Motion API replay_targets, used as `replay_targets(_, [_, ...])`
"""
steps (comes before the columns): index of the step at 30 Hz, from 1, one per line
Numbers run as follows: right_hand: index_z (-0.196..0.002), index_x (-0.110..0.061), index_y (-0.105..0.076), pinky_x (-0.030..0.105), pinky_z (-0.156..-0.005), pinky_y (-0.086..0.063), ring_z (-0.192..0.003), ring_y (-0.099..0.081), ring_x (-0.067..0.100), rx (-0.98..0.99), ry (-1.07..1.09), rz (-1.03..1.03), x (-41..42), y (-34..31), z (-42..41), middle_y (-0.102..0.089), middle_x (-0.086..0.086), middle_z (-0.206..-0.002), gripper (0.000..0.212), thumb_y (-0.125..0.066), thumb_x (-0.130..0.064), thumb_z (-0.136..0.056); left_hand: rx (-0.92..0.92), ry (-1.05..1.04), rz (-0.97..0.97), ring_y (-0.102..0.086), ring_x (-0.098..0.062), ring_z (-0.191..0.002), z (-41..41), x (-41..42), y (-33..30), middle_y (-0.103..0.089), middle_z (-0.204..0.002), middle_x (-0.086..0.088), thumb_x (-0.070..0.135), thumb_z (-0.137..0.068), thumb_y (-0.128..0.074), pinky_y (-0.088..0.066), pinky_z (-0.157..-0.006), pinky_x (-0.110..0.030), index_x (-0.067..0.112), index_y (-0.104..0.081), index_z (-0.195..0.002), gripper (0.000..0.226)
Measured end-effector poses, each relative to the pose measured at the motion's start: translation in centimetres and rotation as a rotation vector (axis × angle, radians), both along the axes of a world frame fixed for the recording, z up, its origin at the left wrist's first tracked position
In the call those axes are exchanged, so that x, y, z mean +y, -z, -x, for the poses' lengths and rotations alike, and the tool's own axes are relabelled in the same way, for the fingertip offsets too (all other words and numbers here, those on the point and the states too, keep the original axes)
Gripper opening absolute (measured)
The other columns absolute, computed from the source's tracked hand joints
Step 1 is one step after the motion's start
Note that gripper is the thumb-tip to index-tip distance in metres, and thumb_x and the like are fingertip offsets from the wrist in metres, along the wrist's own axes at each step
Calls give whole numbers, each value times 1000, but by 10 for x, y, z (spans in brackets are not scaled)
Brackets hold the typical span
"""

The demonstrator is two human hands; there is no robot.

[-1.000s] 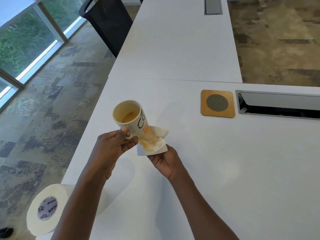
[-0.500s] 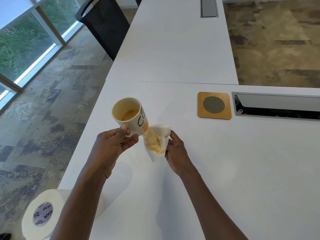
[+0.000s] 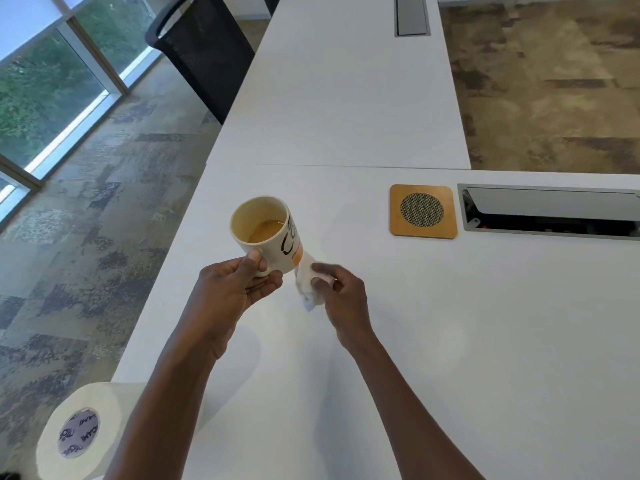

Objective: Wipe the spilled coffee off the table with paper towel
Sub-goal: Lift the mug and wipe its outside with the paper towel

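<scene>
at centre frame, the left hand (image 3: 235,289) gripped a tilted coffee mug (image 3: 266,233) above the white table (image 3: 485,341), while the right hand (image 3: 341,292) pinched a crumpled paper towel (image 3: 306,284) against the mug's lower side. a paper towel roll (image 3: 83,433) lay at lower left.

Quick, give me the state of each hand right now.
Left hand: grips the mug.
Right hand: pinches the paper towel.

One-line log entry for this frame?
left hand: holds mug tilted | right hand: presses paper towel on mug base | coaster: empty
</scene>
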State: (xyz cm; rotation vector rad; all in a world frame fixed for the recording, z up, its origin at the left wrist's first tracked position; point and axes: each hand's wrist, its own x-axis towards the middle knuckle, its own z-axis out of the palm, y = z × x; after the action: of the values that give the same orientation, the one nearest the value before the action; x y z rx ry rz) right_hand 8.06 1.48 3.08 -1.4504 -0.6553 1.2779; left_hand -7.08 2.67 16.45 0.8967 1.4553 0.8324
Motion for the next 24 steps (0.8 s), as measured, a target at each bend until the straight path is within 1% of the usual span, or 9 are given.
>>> replay_targets(3, [-116,-22,-63,26,-73,-58,-89,-68,10,-60,89,-17,1,-4,5,-71,-8,-103,41,-74,-9,-79,14,27,3,-75,-29,-97,-3,-1,-1,-74,-106,-21,25,-101,-54,-55,-94,-42,3,-66,-80,33])
replay_targets(6, [-111,-17,-69,25,-73,-58,-86,-70,7,-99,180,-33,1,-7,11,-74,-7,-98,38,-78,-9,-75,19,45,5,-75,-28,-98,-6,-1,-4,-75,-105,-19,26,-101,-54,-56,-94,-42,4,-67,-81,33])
replay_targets(10, [-110,-14,-71,21,-76,-58,-88,-71,6,0,239,-123,-1,-13,20,-76,-3,-100,37,-79,-4,-75,28,66,5,-76,-26,-96,-8,0,-12,-77,-101,-17,26,-102,-52,-56,-91,-39,4,-67,-81,33])
replay_targets(12, [-105,-18,-73,27,-79,-59,-88,-72,11,58,218,-161,0,-17,29,-77,-2,-97,32,-77,-3,-77,33,81,6,-76,-25,-95,-10,-1,-15,-77,-99,-15,26,-102,-52,-59,-88,-36,3,-68,-83,33])
replay_targets(14, [-90,-22,-74,38,-81,-58,-86,-71,25,114,186,-186,4,-23,39,-77,3,-89,26,-71,1,-78,21,90,13,-77,-24,-93,-12,-2,-16,-78,-95,-16,25,-102,-51,-60,-85,-33,1,-67,-84,33])
replay_targets(17, [-91,-16,-75,45,-92,-53,-93,-69,26,390,146,-174,9,-30,46,-75,13,-98,39,-57,16,-79,43,125,11,-76,-24,-95,-14,-6,-13,-79,-92,-13,26,-101,-52,-59,-89,-36,-3,-69,-93,34])
replay_targets(20, [-112,-2,-68,44,-104,-49,-113,-64,32,705,57,-173,11,-29,45,-68,22,-117,44,-48,24,-82,49,129,11,-76,-25,-97,-11,-6,-13,-79,-95,-14,27,-101,-53,-55,-94,-41,0,-70,-91,33])
replay_targets(22, [-124,4,-59,40,-104,-49,-120,-60,33,830,-7,-174,10,-28,45,-63,25,-126,43,-47,22,-86,34,122,6,-75,-28,-98,-8,-5,-15,-77,-97,-19,27,-100,-54,-54,-96,-44,1,-69,-88,33])
replay_targets(24, [-126,2,-58,34,-99,-52,-119,-62,29,934,-54,-151,8,-27,47,-61,23,-130,42,-45,19,-90,30,118,3,-75,-28,-98,-4,-3,-15,-77,-98,-19,26,-100,-54,-54,-97,-45,-1,-69,-91,33])
